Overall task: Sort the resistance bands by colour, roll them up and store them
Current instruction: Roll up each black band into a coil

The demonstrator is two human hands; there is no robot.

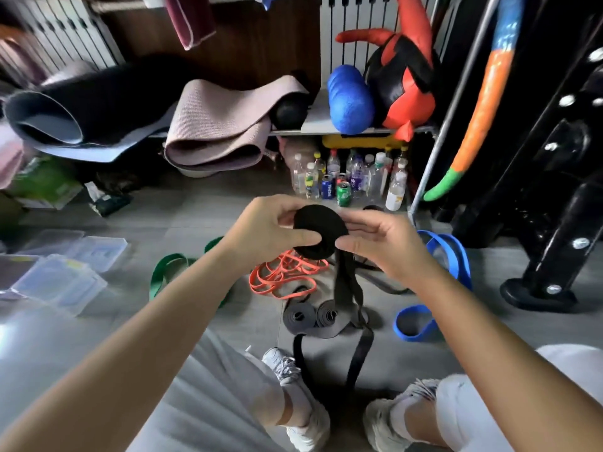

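Here, the person sits on the floor [202, 210] and holds a black roll [318, 231] of resistance band up between both hands, above the knees. The left hand [264, 230] grips it with the thumb pressed flat on the near face and the fingers curled behind. The right hand [381, 246] pinches the roll's right edge between thumb and forefinger, just where the loose tail [346, 288] leaves the coil and hangs to the floor between the feet. The step looks like winding, and a fair length remains unrolled. To do it well, the left thumb should stay near the centre so the layers cannot telescope sideways, while the right hand feeds the tail flat, untwisted and under light tension. The strip seems to fold lower down, so smoothing it before each turn would help. Slack would probably let the springy coil loosen at once. On the floor beyond, 2 rolled dark bands [298, 316] lie side by side, touching, which suggests this colour group is partly done. The orange bands [284, 274] lie in a loose tangle just behind them, a green band [166, 272] to the left and blue bands [453, 252] to the right, all unrolled. The clear plastic boxes [58, 282] sit well apart at the far left, likely for storage.
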